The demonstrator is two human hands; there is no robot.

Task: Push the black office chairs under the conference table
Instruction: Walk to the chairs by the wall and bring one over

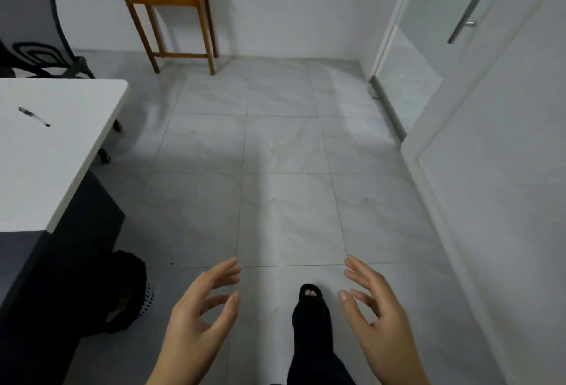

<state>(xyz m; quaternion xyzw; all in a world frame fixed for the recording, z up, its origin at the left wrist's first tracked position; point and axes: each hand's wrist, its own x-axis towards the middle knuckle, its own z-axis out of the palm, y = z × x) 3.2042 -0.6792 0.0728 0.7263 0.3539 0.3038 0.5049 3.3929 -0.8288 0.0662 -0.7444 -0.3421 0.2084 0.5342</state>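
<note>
Hands, left (196, 317) and right (379, 314), are both loose and empty, so next up looks like grabbing the far-left black chair (33, 32) behind the table (61, 139).

Both bare hands out front, low, palms facing in, well apart. Left hand (199, 311): fingers loosely spread, slightly curled, holding nothing. Right hand (375, 308): same, relaxed, empty. One foot in a black open-toe shoe (312, 314) btwn them.

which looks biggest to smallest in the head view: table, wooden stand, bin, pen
1. table
2. wooden stand
3. bin, close to the stand in apparent size and nearer the camera, so that pair is unsure
4. pen
</note>
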